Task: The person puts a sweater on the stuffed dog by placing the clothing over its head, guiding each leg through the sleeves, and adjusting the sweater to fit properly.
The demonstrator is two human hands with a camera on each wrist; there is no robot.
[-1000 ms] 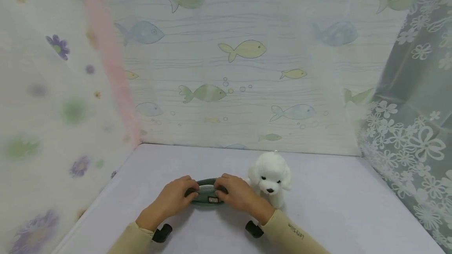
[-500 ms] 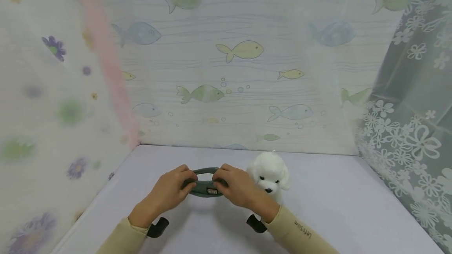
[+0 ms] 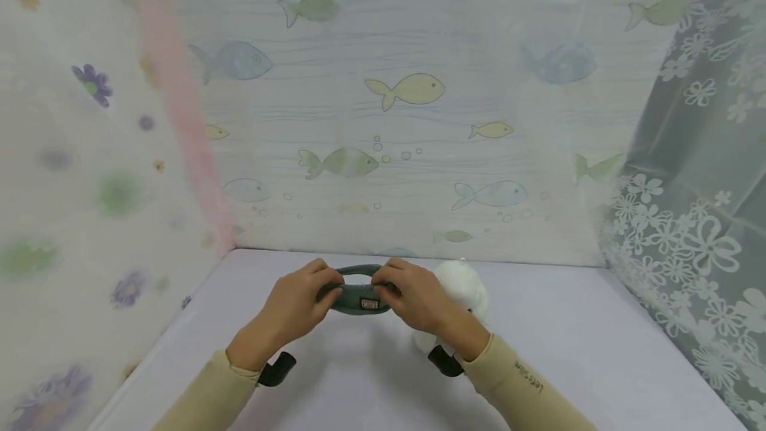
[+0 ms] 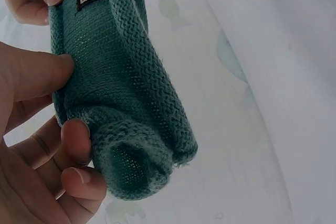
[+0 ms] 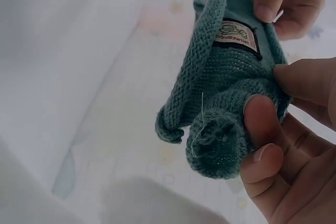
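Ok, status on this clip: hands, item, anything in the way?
Left hand and right hand both grip the green knitted garment, held above the table. White plush dog directly behind right hand.

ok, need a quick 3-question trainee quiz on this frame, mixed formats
1. True or false: both hands grip the green knitted garment.
2. What stands just behind the right hand? A) white plush dog B) red ball C) mug
3. Fill in: the garment carries a small sewn ____.

Key: 1 true; 2 A; 3 label. The left hand holds one end and the right hand holds the other.
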